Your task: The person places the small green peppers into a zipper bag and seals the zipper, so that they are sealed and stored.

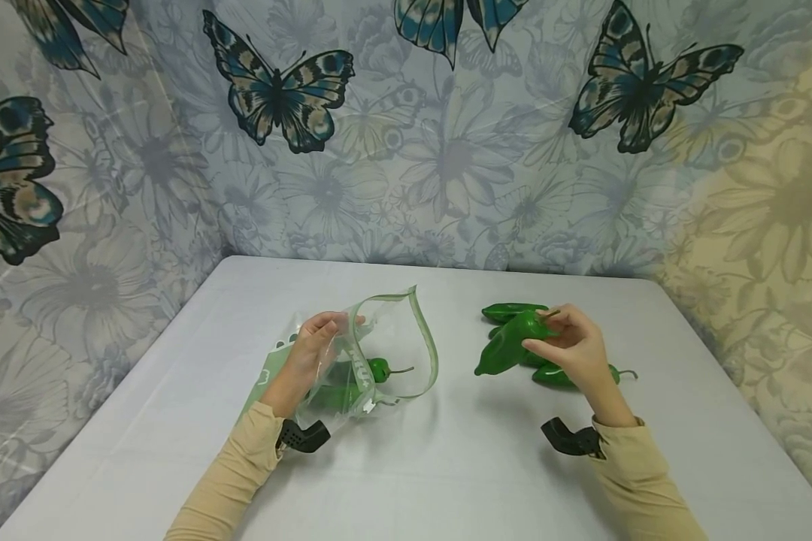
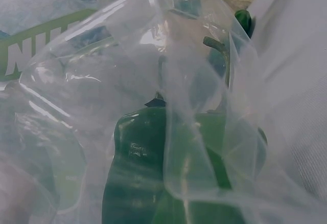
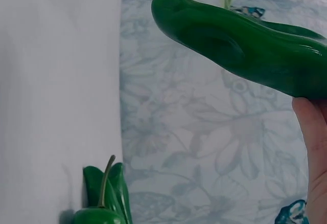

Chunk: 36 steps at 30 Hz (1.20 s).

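Note:
A clear plastic bag [image 1: 334,372] with green print and a green-edged mouth lies on the left of the table, its opening turned to the right. My left hand [image 1: 314,349] grips the bag's upper edge. Inside it are green peppers [image 2: 138,162], one with its stem [image 1: 401,370] toward the mouth. Above the table on the right, my right hand [image 1: 571,346] pinches a large green pepper [image 1: 507,346] near its stem end, tip pointing left. In the right wrist view this held pepper [image 3: 240,45] fills the upper right, with a finger [image 3: 309,127] beneath it.
More green peppers lie on the table behind and below the right hand, among them one at the back [image 1: 507,312] and one in front [image 1: 555,377]. The white table [image 1: 446,481] meets a butterfly-patterned backdrop [image 1: 460,165] behind and at both sides.

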Tool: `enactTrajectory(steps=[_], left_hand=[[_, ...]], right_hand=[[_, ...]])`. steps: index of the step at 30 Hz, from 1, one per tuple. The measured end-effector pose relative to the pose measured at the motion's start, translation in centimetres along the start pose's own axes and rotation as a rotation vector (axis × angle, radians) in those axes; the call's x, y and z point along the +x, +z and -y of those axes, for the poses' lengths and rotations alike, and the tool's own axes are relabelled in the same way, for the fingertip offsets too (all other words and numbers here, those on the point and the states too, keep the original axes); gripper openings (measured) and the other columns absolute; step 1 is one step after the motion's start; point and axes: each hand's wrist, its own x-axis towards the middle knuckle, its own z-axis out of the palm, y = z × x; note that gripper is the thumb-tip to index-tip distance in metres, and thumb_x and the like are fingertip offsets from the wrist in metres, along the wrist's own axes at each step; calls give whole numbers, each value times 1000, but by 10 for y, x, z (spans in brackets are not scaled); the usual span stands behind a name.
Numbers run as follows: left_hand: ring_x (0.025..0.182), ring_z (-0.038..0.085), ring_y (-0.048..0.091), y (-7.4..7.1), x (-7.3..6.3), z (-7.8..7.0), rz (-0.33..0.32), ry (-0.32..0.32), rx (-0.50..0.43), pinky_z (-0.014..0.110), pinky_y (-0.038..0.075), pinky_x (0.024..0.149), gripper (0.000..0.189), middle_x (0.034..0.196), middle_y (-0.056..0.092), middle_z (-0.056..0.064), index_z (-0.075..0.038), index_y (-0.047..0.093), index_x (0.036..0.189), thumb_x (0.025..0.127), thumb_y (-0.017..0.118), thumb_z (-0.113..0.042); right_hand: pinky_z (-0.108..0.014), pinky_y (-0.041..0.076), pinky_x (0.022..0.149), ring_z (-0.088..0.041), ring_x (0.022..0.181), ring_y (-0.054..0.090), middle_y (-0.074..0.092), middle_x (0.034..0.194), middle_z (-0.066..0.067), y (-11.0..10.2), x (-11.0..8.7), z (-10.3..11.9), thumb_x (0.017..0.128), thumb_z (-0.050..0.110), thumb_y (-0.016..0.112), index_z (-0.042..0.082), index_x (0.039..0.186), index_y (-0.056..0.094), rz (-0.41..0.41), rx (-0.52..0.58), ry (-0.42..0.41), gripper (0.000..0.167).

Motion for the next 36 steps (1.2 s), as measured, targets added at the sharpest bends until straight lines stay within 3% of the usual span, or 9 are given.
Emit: enactTrajectory(steps=[6, 12, 17, 23, 28, 31, 36], left_hand=[[107, 16, 50, 0, 0, 1, 20, 12, -6, 52, -1, 100, 14, 97, 66, 1, -22, 70, 92, 81, 64, -30], [109, 17, 48, 1, -2, 3, 40, 10, -23, 50, 1, 101, 13, 99, 66, 2, -22, 70, 93, 84, 61, -27], [109, 19, 49, 0, -1, 3, 43, 24, -35, 49, 3, 101, 13, 99, 66, 4, -21, 69, 94, 86, 61, -24], [109, 20, 50, 1, 0, 2, 73, -2, -71, 41, 16, 101, 14, 101, 65, 5, -19, 69, 97, 89, 57, -20], [109, 20, 50, 1, 1, 1, 94, 19, -98, 35, 22, 100, 17, 102, 64, 6, -18, 68, 98, 90, 54, -16], [109, 20, 50, 1, 2, 2, 90, 21, -88, 37, 20, 100, 16, 102, 65, 5, -18, 69, 98, 89, 56, -19], [109, 19, 50, -1, 1, 3, 56, 5, -42, 47, 7, 102, 14, 100, 65, 4, -20, 69, 95, 85, 61, -26]], right_hand=[[-19, 49, 65, -11, 84, 59, 57, 94, -4, 7, 7, -3, 66, -14, 71, -9, 84, 54, 9, 54, -37, 26], [-21, 50, 64, -12, 83, 60, 57, 94, -4, 20, 13, -4, 66, -19, 69, -12, 85, 52, 37, 67, -34, 27], [-22, 50, 65, -12, 88, 59, 57, 96, -4, 30, 19, -5, 68, -12, 71, -13, 83, 49, 46, 75, -29, 26], [-22, 50, 65, -12, 86, 59, 56, 96, -3, 41, 24, -5, 71, -1, 74, -11, 82, 50, 44, 82, -37, 28], [-20, 49, 65, -10, 86, 59, 57, 96, -1, 47, 30, -5, 73, 8, 75, -4, 85, 53, 43, 82, -67, 28], [-19, 48, 66, -11, 89, 57, 57, 96, -1, 50, 34, -4, 72, 14, 75, 0, 87, 55, 26, 122, -89, 28], [-19, 48, 64, -11, 86, 59, 59, 96, -2, 56, 37, -7, 72, 12, 76, -1, 88, 55, 21, 167, -94, 29]])
